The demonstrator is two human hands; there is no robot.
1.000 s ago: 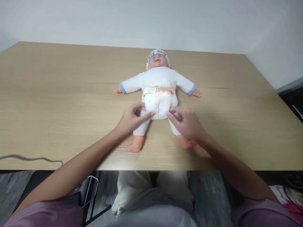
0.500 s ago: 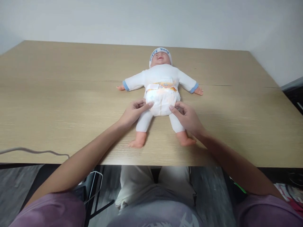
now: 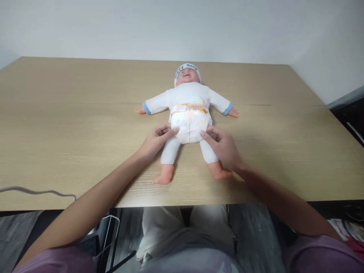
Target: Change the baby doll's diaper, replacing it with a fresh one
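A baby doll in a white suit with blue cuffs and a "Happy Baby" hat lies on its back, its feet toward me. Around its hips is a white diaper with an orange patterned waistband, fastened across the front. My left hand pinches the diaper's edge at the leg on the left, thumb on top. At the opposite leg opening my right hand grips the other edge between thumb and fingers. The fingertips under the diaper's edges are partly hidden.
The doll rests on a light wooden table with a pale wall behind it. A grey cable crosses the near left edge. A black object stands beyond the right edge, and a wire rack is below the table.
The view has shifted slightly, so the doll and table appear lower and a little to the left. Both hands keep their hold on the diaper's leg edges.
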